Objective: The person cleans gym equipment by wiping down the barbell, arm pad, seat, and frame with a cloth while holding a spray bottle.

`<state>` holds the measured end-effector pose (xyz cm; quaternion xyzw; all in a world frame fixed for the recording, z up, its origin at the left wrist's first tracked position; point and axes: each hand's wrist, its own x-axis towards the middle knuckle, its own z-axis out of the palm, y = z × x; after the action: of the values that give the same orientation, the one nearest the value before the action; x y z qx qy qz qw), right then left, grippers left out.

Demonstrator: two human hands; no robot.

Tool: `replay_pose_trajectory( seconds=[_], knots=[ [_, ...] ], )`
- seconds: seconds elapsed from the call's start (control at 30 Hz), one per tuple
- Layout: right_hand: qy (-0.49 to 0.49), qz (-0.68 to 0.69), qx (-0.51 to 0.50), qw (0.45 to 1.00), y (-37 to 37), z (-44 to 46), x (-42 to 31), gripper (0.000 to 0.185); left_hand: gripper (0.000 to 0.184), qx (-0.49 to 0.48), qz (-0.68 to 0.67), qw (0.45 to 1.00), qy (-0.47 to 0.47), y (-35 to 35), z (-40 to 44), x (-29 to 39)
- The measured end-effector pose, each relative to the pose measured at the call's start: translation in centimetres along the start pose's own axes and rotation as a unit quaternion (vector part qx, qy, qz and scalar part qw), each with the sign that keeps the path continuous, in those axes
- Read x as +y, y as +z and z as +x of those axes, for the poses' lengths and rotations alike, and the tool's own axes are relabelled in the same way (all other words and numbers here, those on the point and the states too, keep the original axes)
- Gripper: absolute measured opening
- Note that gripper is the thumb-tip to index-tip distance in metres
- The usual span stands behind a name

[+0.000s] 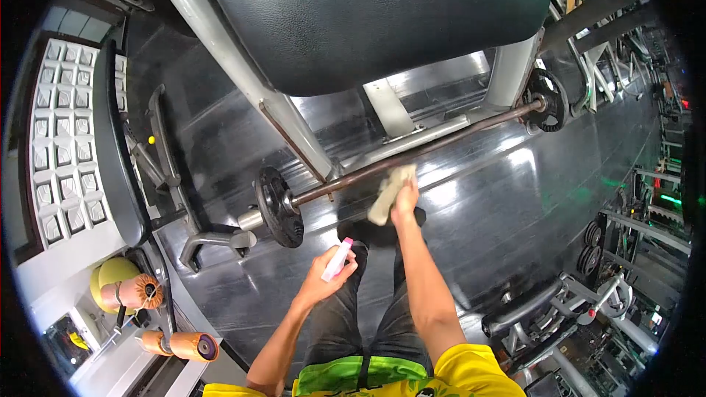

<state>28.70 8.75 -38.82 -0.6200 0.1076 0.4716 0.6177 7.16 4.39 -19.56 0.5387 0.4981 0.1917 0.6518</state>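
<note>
My left hand point(323, 278) is wrapped round a small white bottle with a pink top point(337, 259), held over my legs. In my right hand point(405, 202) is a beige cloth point(390, 195), slightly blurred, just in front of the barbell. The barbell's dark, brownish bar point(412, 154) runs at a slant across the view, with a black plate point(279, 207) at its near left end and another black plate point(546, 100) at the far right. Behind it stands a grey-framed bench with a black padded top point(382, 15).
A second black-padded bench point(118, 147) stands at the left, beside a white block wall point(66, 140). Orange rollers point(195, 346) are at the lower left. Gym machines and a black pad point(523, 307) line the right. The floor point(471, 242) is dark and shiny.
</note>
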Motion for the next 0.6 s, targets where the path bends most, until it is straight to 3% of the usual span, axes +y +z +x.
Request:
replay_pose_trajectory(
  seconds=[0.07, 0.1, 0.13, 0.2, 0.3, 0.37, 0.47, 0.6],
  knots=[
    [-0.049, -0.189, 0.058, 0.979, 2.3, 1.0, 0.2, 0.032, 0.014, 0.007, -0.037, 0.998, -0.041, -0.1, 0.0, 0.1],
    [-0.099, -0.192, 0.085, 0.973, 4.6, -0.6, 0.6, 0.038, 0.013, 0.014, -0.078, 0.993, -0.083, 0.0, 0.0, 0.2],
    [-0.163, -0.346, 0.083, 0.920, 2.4, 3.9, 7.5, 0.045, 0.013, 0.017, -0.082, 0.993, -0.081, 0.3, 0.2, 0.1],
    [-0.126, -0.501, -0.054, 0.854, 5.2, -4.9, 1.3, 0.044, 0.012, 0.074, -0.068, 0.994, -0.051, 0.8, 0.6, -0.3],
    [-0.107, -0.401, -0.142, 0.898, 2.6, -7.2, 1.6, 0.040, 0.012, 0.107, -0.067, 0.990, -0.067, 1.9, 1.9, -1.1],
    [0.008, -0.254, -0.139, 0.957, -0.6, -6.6, 1.3, 0.040, 0.013, 0.132, -0.020, 0.989, -0.058, 2.9, 2.8, -1.3],
    [0.045, -0.127, -0.081, 0.988, -6.5, -5.5, -0.7, 0.037, 0.015, 0.123, -0.006, 0.991, -0.057, 4.9, 4.2, -0.3],
    [0.051, -0.130, -0.016, 0.990, -12.5, -5.0, -6.4, 0.038, 0.018, 0.138, 0.006, 0.990, -0.034, 7.8, 6.3, 2.6]
  ],
)
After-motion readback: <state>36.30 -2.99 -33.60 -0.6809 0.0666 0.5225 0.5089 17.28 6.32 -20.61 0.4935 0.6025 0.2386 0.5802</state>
